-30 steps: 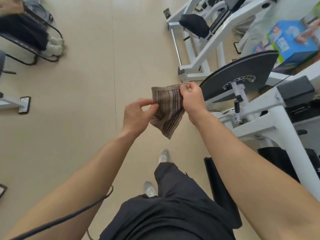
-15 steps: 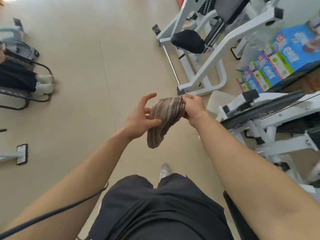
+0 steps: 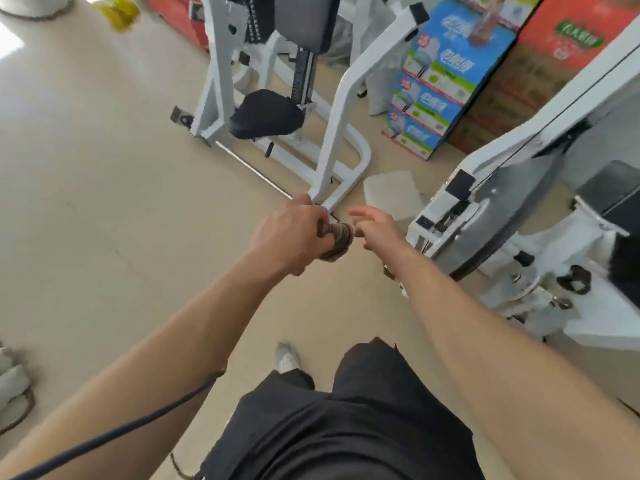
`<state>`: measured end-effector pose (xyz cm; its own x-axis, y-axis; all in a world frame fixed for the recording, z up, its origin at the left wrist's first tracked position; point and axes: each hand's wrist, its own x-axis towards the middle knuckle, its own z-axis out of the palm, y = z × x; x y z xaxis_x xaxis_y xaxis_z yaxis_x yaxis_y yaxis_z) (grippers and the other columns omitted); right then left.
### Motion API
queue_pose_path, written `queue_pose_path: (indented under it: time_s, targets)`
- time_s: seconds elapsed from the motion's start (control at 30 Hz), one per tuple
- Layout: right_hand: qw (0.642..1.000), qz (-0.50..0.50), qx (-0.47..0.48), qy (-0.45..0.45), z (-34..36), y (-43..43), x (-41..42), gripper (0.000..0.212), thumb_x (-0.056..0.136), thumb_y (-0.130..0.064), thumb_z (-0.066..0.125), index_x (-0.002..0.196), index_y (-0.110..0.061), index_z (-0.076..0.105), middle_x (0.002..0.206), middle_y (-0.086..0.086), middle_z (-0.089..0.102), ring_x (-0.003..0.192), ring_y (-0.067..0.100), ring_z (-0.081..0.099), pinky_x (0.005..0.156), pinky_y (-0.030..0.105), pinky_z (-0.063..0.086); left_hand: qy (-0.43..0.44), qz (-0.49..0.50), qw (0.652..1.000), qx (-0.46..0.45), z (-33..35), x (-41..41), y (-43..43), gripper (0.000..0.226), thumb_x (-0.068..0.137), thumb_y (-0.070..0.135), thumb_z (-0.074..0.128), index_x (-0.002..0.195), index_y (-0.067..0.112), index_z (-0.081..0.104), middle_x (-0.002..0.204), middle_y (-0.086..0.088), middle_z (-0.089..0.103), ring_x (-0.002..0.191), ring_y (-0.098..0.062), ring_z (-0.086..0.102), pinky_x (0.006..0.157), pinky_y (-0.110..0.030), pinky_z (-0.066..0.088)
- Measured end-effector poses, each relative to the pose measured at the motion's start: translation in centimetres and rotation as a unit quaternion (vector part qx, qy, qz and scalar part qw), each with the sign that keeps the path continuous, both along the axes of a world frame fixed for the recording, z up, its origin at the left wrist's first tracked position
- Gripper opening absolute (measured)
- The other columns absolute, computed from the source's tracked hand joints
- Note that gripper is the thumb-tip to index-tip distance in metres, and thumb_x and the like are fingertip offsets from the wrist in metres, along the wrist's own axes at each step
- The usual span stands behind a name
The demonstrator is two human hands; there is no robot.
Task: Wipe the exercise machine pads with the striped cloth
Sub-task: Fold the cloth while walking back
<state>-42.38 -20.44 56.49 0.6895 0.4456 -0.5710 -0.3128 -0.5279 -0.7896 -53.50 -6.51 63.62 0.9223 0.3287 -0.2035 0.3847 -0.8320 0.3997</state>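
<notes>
The striped cloth (image 3: 337, 241) is bunched into a small wad, and my left hand (image 3: 291, 235) is closed around it at mid-frame. Just to its right my right hand (image 3: 375, 228) has its fingers spread, with the fingertips close to the cloth and nothing in its grasp. Ahead stands a white exercise machine with a black seat pad (image 3: 266, 114) and a grey back pad (image 3: 304, 20). At the right edge, a second white machine carries a dark pad (image 3: 613, 192). Both hands are well short of any pad.
The white tubular frame (image 3: 337, 133) of the near machine reaches the floor just beyond my hands. Blue printed boxes (image 3: 440, 81) and a red box (image 3: 568, 46) are stacked behind. A flat cardboard piece (image 3: 391, 194) lies on the beige floor. White shoes (image 3: 12, 379) sit at far left.
The cloth went from spread between both hands to bunched in my left hand; my right hand let go of it. The view has swung up and toward the machines.
</notes>
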Motion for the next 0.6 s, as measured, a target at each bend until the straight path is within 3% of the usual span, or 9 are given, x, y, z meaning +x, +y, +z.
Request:
queue_pose_path:
  time_s: [0.1,0.2,0.3,0.4,0.47,0.5,0.53,0.6]
  targets:
    - [0.993,0.061,0.092,0.033,1.1,1.4,0.2,0.046,0.071,-0.009,0.051,0.107,-0.029,0.072,0.105,-0.001,0.068,0.094,0.008,0.061,0.087,0.024,0.047,0.004,-0.04,0.997,-0.064,-0.7,4.2,3.6,0.028,0.079,0.047,0.068,0.081,0.019,0.068,0.089,0.002,0.056,0.078,-0.017,0.055,0.067,-0.031,0.044]
    - [0.991,0.109,0.076,0.008,0.3,2.1,2.0,0.044,0.079,-0.011,0.063,0.12,-0.025,0.07,0.116,0.007,0.073,0.111,0.02,0.066,0.095,0.028,0.051,0.064,-0.009,0.971,-0.228,-2.1,8.6,6.4,0.031,0.082,0.041,0.073,0.069,0.015,0.061,0.069,0.002,0.054,0.067,-0.015,0.052,0.059,-0.028,0.041]
    - [0.997,0.041,0.068,0.016,-0.8,2.8,5.2,0.03,0.084,-0.009,0.078,0.112,-0.01,0.07,0.102,0.017,0.074,0.09,0.034,0.072,0.076,0.038,0.061,0.122,0.022,0.914,-0.386,-4.1,12.5,8.3,0.028,0.09,0.035,0.07,0.077,0.011,0.067,0.072,-0.002,0.057,0.071,-0.017,0.055,0.062,-0.029,0.044]
    - [0.994,-0.029,0.083,0.066,-3.2,3.2,9.2,0.026,0.084,-0.011,0.08,0.106,-0.005,0.068,0.087,0.017,0.07,0.069,0.022,0.066,0.053,0.025,0.05,0.152,0.099,0.818,-0.545,-7.2,16.1,10.2,0.037,0.098,0.029,0.061,0.114,-0.004,0.068,0.099,-0.016,0.068,0.092,-0.028,0.064,0.07,-0.033,0.055]
    - [0.982,-0.092,0.108,0.12,-4.9,3.7,11.7,0.032,0.081,-0.015,0.082,0.11,-0.012,0.068,0.096,0.021,0.072,0.076,0.023,0.068,0.059,0.03,0.053,0.172,0.125,0.734,-0.645,-9.2,18.3,10.9,0.044,0.099,0.027,0.057,0.129,-0.004,0.059,0.114,-0.02,0.065,0.102,-0.033,0.063,0.079,-0.041,0.057]
    - [0.969,-0.141,0.127,0.158,-5.9,3.8,12.9,0.037,0.081,-0.014,0.082,0.116,-0.013,0.067,0.103,0.02,0.072,0.084,0.026,0.07,0.069,0.036,0.058,0.183,0.135,0.699,-0.678,-10.1,19.6,11.1,0.045,0.097,0.026,0.057,0.134,-0.001,0.056,0.119,-0.021,0.063,0.105,-0.035,0.062,0.083,-0.046,0.056]
    - [0.95,-0.195,0.149,0.191,-7.0,4.0,14.0,0.043,0.082,-0.01,0.081,0.122,-0.011,0.065,0.11,0.019,0.071,0.092,0.028,0.071,0.08,0.043,0.06,0.188,0.147,0.681,-0.693,-11.2,20.9,11.2,0.047,0.095,0.023,0.057,0.137,0.002,0.054,0.121,-0.022,0.061,0.106,-0.036,0.062,0.085,-0.049,0.055]
    - [0.908,-0.295,0.183,0.234,-9.2,4.4,16.1,0.05,0.084,-0.005,0.077,0.13,-0.008,0.06,0.115,0.018,0.07,0.101,0.031,0.07,0.092,0.052,0.057,0.192,0.167,0.684,-0.684,-13.2,23.6,11.0,0.046,0.092,0.016,0.056,0.137,0.004,0.054,0.12,-0.023,0.06,0.1,-0.036,0.063,0.08,-0.046,0.054]
